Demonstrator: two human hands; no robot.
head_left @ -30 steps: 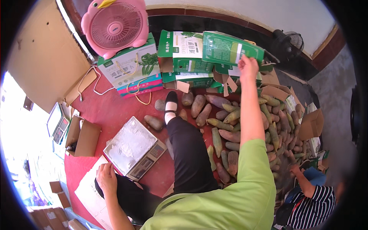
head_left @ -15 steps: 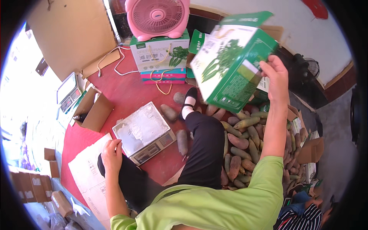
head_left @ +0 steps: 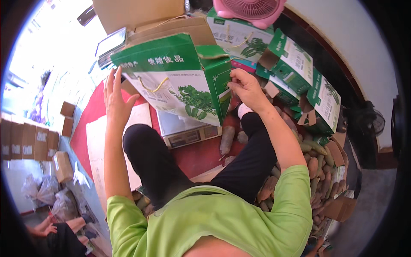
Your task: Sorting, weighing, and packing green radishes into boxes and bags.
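Note:
A green and white carton (head_left: 171, 81), with a rope handle and its top flaps up, stands over the digital weighing scale (head_left: 188, 139) between my knees. It hides most of the scale's platform; I cannot tell if it rests fully on it. My right hand (head_left: 249, 91) pinches the carton's right side edge. Beside the carton's left edge, my left hand (head_left: 116, 100) is open with fingers stretched, the fingertips at or close to the cardboard. A long radish (head_left: 227, 140) lies on the red floor covering right of the scale.
Many radishes (head_left: 319, 171) are heaped at my right. More green and white cartons (head_left: 295, 60) stand at the far right, near a pink fan (head_left: 252, 10) on a carton. Flat cardboard (head_left: 98, 150) lies at my left. Another person's hand (head_left: 50, 229) shows at lower left.
The carton has come from the far right, where my right hand held it up, down over the scale. My left hand has risen to its left edge and opened. The view has turned.

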